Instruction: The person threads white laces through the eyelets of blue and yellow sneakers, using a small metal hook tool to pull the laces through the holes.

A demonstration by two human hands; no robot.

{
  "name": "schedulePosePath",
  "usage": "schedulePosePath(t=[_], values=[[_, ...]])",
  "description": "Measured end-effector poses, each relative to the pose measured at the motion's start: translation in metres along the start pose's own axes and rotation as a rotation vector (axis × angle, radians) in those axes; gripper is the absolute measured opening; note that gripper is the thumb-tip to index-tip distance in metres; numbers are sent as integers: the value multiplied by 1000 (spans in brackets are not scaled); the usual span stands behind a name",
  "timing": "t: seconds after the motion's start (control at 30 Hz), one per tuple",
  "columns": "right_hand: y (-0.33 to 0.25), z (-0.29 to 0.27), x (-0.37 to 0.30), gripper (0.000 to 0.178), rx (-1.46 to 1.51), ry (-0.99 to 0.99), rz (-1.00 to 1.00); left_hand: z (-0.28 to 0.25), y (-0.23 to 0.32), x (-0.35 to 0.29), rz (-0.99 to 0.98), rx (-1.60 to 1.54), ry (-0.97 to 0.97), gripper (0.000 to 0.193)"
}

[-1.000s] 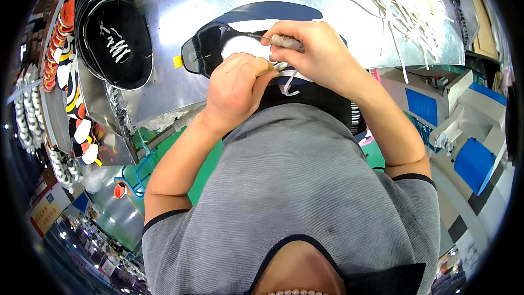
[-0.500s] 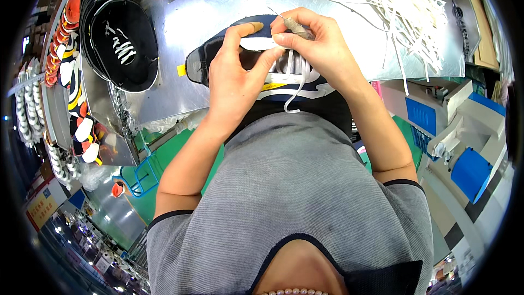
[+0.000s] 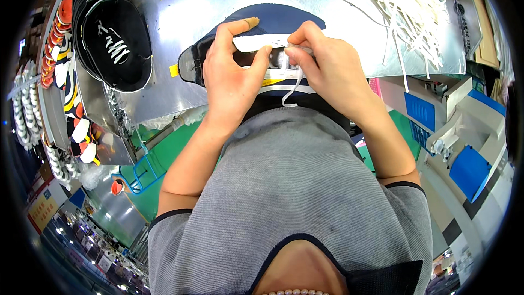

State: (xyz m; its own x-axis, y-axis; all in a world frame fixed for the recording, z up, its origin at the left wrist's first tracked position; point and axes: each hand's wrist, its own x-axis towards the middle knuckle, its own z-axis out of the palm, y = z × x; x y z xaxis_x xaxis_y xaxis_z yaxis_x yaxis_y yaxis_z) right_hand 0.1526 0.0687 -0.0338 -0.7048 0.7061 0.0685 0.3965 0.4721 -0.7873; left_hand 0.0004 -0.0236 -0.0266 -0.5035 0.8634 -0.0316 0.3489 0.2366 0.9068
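Note:
A navy shoe upper (image 3: 284, 17) with white eyelet strips lies sideways on the metal table, its heel end toward the left. My left hand (image 3: 232, 79) grips its near opening, thumb and fingers around the white strip; the index fingertip wears a tan cover. A white shoelace (image 3: 298, 84) crosses the opening, its loose end hanging toward my body. Thumb and index finger of my right hand (image 3: 334, 68) pinch this lace at the far eyelet strip. My right palm and curled fingers are hidden from above.
Loose white laces (image 3: 393, 8) lie in a large pile at the back right of the metal table (image 3: 172, 38). Nested black shoe uppers (image 3: 117, 43) stand at the left. A grey machine with blue panels (image 3: 470, 173) is at the right, and a blue-framed stool (image 3: 143, 177) at lower left.
The far navy side of the upper now shows more, spread flatter. My right fingers have shifted onto the lace, and the pointed tool with a wrapped handle seen in that hand is out of sight.

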Motion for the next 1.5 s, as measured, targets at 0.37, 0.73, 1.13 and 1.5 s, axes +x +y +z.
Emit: schedulePosePath(t=[0.37, 0.73, 1.13, 1.5], values=[[-29, -6, 6, 19, -330, 36, -149, -5, -29, 3, -28, -293, 2, 47], [40, -14, -6, 32, -117, 223, 249, -16, -21, 38, -81, -372, -180, 48], [20, -6, -36, 31, 70, 180, 177, 7, 15, -4, 457, 352, -115, 17], [21, -18, -80, 18, 883, -347, 309, 1, 11, 11, 369, 402, -191, 25]])
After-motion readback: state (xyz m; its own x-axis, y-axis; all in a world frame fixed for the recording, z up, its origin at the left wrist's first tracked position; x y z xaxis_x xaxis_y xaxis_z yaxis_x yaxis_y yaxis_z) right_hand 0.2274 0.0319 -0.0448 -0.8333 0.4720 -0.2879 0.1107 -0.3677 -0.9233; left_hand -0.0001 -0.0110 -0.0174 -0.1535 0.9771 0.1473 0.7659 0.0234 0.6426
